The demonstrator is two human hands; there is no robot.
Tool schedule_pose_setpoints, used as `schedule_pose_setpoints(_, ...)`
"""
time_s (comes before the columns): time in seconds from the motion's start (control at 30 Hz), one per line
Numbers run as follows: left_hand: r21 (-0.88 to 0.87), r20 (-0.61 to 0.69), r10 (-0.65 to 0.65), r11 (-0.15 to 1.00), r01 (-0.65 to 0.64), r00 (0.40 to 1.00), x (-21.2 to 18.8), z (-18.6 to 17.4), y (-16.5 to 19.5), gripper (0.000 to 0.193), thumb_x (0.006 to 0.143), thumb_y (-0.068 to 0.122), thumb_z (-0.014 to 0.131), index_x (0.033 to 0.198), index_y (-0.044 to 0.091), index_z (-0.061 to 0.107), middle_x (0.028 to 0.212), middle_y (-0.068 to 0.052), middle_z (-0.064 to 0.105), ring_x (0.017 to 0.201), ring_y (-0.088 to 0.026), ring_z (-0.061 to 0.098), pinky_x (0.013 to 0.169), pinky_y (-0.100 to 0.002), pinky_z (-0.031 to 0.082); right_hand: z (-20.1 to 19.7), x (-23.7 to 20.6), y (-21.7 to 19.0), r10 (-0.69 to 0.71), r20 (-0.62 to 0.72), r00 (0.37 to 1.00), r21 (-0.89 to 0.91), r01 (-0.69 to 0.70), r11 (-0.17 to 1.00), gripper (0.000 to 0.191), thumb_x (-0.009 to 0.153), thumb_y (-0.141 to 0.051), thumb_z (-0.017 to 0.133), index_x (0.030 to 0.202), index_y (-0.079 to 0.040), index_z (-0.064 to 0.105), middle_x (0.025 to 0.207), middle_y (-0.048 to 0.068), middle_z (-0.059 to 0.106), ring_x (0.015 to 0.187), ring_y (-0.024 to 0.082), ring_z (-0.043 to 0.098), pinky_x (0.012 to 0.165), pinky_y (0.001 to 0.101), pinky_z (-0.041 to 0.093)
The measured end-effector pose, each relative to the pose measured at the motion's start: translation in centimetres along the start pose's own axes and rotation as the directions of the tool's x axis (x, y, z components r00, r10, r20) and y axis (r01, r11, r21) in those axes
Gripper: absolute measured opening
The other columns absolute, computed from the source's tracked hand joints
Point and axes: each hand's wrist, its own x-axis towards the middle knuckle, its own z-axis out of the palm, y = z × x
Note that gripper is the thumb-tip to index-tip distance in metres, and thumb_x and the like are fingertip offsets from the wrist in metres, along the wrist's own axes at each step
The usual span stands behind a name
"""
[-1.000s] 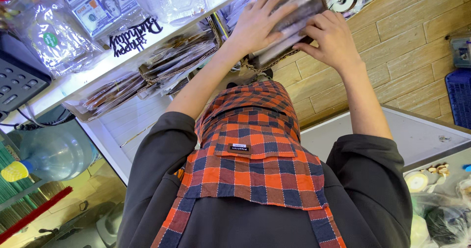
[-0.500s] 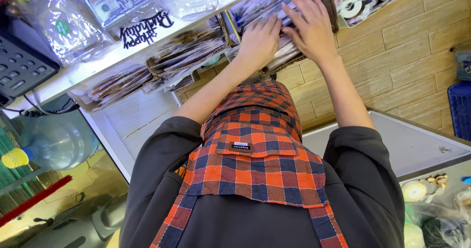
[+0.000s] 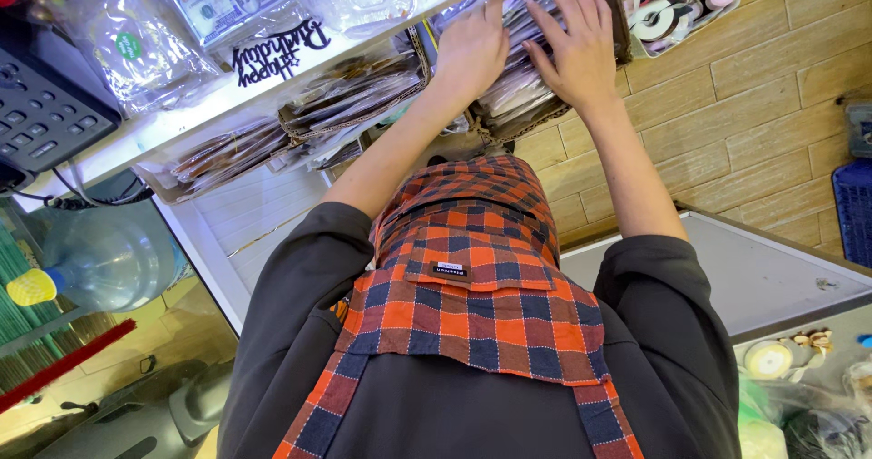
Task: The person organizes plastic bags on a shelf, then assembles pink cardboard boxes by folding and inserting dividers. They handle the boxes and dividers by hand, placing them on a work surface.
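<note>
Shelf box [image 3: 509, 123], hands on packets [image 3: 527, 87]

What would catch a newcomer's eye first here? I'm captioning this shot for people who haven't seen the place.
First, the two bare hands at the top: the left hand and right hand lie flat, fingers spread, on a cardboard box of flat clear-wrapped packets on the white shelf. Next, the red-and-navy checked apron over dark sleeves fills the lower centre. At far left, a large water bottle with a yellow cap lies on its side.
</note>
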Motion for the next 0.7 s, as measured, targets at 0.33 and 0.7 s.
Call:
schedule_pose_setpoints(0.33,0.136,-0.193,0.172,0.98,-0.148,0.966,-0.7,-1.0,-0.1,0.037,0.08,0.015,0.076,0.113,0.004,0.063,0.13,-0.022,0.055,0.118,-0.038,0.056,0.097,-0.051,0.048,1.0,0.4,0.1,0.018,-0.001,1.0,0.01,-0.018,1.0,0.046,0.104,-0.023,0.072,0.145,-0.006,0.063,0.164,0.019,0.045,0.152,0.037,0.038,0.126,0.0555,0.027)
schedule_pose_setpoints(0.7,0.113,-0.105,0.101,0.99,-0.089,0.989,-0.5,-0.9,-0.8,0.041,0.087,0.025,0.077,0.118,0.005,0.061,0.13,-0.025,0.055,0.118,-0.038,0.057,0.101,-0.052,0.046,1.6,1.0,-0.3,0.062,0.007,0.998,0.043,-0.062,0.997,0.049,0.103,-0.024,0.073,0.147,-0.006,0.061,0.164,0.02,0.044,0.153,0.038,0.036,0.127,0.0555,0.025)
